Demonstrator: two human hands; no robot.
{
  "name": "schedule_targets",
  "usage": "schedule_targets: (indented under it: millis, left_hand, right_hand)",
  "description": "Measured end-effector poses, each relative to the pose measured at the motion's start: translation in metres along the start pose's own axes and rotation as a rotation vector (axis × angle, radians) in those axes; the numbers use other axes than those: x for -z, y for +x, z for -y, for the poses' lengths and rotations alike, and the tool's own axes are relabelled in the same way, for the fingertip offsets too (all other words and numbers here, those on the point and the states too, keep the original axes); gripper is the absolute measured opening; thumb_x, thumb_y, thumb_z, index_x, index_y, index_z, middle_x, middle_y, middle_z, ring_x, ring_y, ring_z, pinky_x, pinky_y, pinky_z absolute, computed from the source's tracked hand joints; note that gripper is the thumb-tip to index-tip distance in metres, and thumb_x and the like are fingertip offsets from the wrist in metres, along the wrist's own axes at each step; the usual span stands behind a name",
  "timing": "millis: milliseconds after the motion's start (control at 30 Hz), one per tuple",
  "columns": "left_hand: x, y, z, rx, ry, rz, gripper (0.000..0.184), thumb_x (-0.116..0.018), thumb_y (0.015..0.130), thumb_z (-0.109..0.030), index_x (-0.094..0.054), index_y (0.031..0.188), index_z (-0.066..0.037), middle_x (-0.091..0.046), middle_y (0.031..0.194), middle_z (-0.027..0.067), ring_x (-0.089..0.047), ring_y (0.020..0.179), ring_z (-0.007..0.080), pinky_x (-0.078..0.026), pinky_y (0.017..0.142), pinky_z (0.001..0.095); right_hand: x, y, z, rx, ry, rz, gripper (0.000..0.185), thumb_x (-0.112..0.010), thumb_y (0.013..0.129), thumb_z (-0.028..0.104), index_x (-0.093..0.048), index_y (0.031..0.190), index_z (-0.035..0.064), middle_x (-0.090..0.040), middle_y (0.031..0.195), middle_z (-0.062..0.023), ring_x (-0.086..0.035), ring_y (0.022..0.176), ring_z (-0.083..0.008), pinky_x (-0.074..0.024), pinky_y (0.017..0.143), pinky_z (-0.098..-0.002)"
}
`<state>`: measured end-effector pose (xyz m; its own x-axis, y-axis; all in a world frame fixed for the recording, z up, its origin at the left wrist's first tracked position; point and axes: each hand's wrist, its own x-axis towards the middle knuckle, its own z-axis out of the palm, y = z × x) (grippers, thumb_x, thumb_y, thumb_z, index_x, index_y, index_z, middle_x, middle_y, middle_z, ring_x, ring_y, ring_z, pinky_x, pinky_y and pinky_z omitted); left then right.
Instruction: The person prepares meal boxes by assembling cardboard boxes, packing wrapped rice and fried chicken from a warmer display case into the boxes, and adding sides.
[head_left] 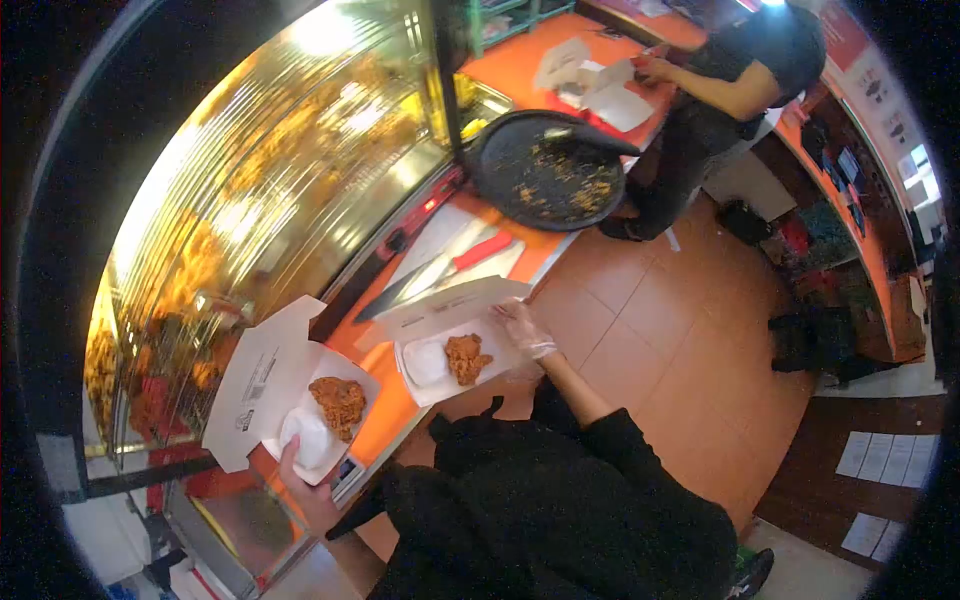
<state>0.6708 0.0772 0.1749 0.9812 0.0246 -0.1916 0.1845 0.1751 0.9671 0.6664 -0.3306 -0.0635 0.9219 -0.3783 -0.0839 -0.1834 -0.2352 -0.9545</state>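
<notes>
My left hand [300, 482] is at the lower left, its fingers on the near edge of an open white box [245, 390]. Inside that box lie a piece of fried chicken [338, 405] and a white wrapped bundle [308, 437]. My right hand [522, 328], in a clear glove, holds the right side of a second open box [500, 362]. This one contains another piece of fried chicken [466, 358] beside a white bundle [427, 363]. Both boxes have their lids raised and rest at the orange counter [385, 425].
A lit glass display case [250, 180] runs along the left. Beyond the boxes lie a red-handled knife [482, 250] and a round black tray [545, 170] with crumbs. A co-worker [750, 80] stands at the upper right, hands at another open box [615, 97].
</notes>
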Motion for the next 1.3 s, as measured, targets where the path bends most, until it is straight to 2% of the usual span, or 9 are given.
schedule_targets:
  millis: [100, 167, 267, 400, 500, 600, 867, 1100, 1300]
  left_hand:
    - [-0.071, 0.023, 0.029, -0.232, 0.085, 0.154, 0.052, -0.065, 0.081, -0.016, -0.051, 0.13, -0.003, -0.062, 0.122, 0.0158, -0.062, 0.11, 0.0338, -0.053, 0.093, 0.0511]
    - [-0.167, 0.049, 0.024, 0.33, -0.31, 0.033, 0.051, -0.065, 0.081, -0.015, -0.053, 0.128, -0.001, -0.063, 0.12, 0.0151, -0.063, 0.108, 0.0311, -0.052, 0.094, 0.0493]
    - [-0.275, 0.091, 0.072, 0.338, -0.335, 0.194, 0.046, -0.065, 0.081, -0.017, -0.056, 0.122, 0.002, -0.065, 0.113, 0.0157, -0.064, 0.105, 0.0305, -0.052, 0.093, 0.0449]
    - [-0.437, 0.147, 0.095, 0.386, -0.48, 0.345, 0.043, -0.065, 0.08, -0.014, -0.057, 0.12, -0.001, -0.066, 0.113, 0.014, -0.064, 0.105, 0.0303, -0.052, 0.093, 0.0462]
    - [-0.537, 0.2, 0.094, 0.248, -0.503, 0.375, 0.039, -0.066, 0.079, -0.013, -0.058, 0.116, -0.001, -0.065, 0.11, 0.014, -0.063, 0.105, 0.0314, -0.051, 0.094, 0.0474]
    - [-0.617, 0.274, 0.086, 0.2, -0.59, 0.348, 0.036, -0.065, 0.08, -0.014, -0.057, 0.113, 0.0, -0.064, 0.11, 0.0148, -0.063, 0.105, 0.0328, -0.051, 0.094, 0.0476]
    - [-0.736, 0.526, 0.135, -0.12, -0.487, 0.261, 0.044, -0.067, 0.076, -0.008, -0.051, 0.117, -0.008, -0.06, 0.111, 0.011, -0.062, 0.1, 0.0287, -0.055, 0.084, 0.0427]
    - [-0.756, 0.613, 0.264, 0.285, -0.357, 0.219, 0.059, -0.068, 0.072, -0.004, -0.042, 0.124, -0.014, -0.057, 0.108, 0.0093, -0.062, 0.098, 0.0291, -0.058, 0.074, 0.0449]
    - [-0.78, 0.58, 0.26, 0.136, 0.044, 0.151, 0.051, -0.071, 0.077, -0.014, -0.048, 0.122, -0.009, -0.06, 0.102, 0.0115, -0.064, 0.088, 0.026, -0.055, 0.071, 0.0406]
  right_hand:
    - [0.125, -0.004, 0.024, -0.111, -0.119, -0.006, 0.03, -0.056, 0.094, 0.023, -0.064, 0.114, 0.0024, -0.066, 0.109, -0.0165, -0.062, 0.106, -0.0297, -0.0472, 0.095, -0.0375]
    - [0.216, -0.007, 0.039, -0.191, -0.232, -0.035, 0.031, -0.053, 0.096, 0.021, -0.06, 0.118, 0.0004, -0.063, 0.116, -0.0155, -0.058, 0.112, -0.0274, -0.0447, 0.1, -0.0379]
    - [0.326, -0.004, -0.067, 0.054, -0.123, -0.232, 0.029, -0.05, 0.097, 0.019, -0.057, 0.117, -0.0002, -0.061, 0.119, -0.0144, -0.058, 0.113, -0.0268, -0.0449, 0.1, -0.0379]
    - [0.474, 0.045, -0.147, 0.071, -0.874, -0.522, 0.034, -0.051, 0.094, 0.029, -0.06, 0.123, 0.0118, -0.064, 0.116, -0.0171, -0.06, 0.109, -0.0355, -0.049, 0.091, -0.045]
    - [0.542, 0.064, -0.013, -0.198, -0.639, -0.408, 0.031, -0.051, 0.096, 0.03, -0.066, 0.107, 0.005, -0.065, 0.115, -0.018, -0.061, 0.106, -0.0351, -0.0494, 0.092, -0.0387]
    - [0.614, 0.147, -0.088, -0.155, -0.693, -0.224, 0.038, -0.052, 0.095, 0.037, -0.066, 0.111, 0.0055, -0.065, 0.115, -0.0191, -0.06, 0.106, -0.0376, -0.0493, 0.091, -0.0414]
    - [0.629, 0.332, -0.132, -0.115, -0.358, 0.177, 0.036, -0.058, 0.094, 0.035, -0.067, 0.108, 0.0029, -0.069, 0.107, -0.0143, -0.062, 0.1, -0.0234, -0.0483, 0.09, -0.0379]
    - [0.621, 0.41, -0.167, -0.139, -0.366, 0.221, 0.047, -0.059, 0.092, 0.047, -0.066, 0.106, 0.0029, -0.069, 0.097, -0.0131, -0.063, 0.093, -0.0198, -0.0481, 0.084, -0.0345]
    - [0.602, 0.465, -0.099, -0.132, -0.512, 0.355, 0.05, -0.054, 0.094, 0.05, -0.066, 0.11, 0.0045, -0.07, 0.1, -0.0163, -0.066, 0.092, -0.0289, -0.0492, 0.084, -0.0372]
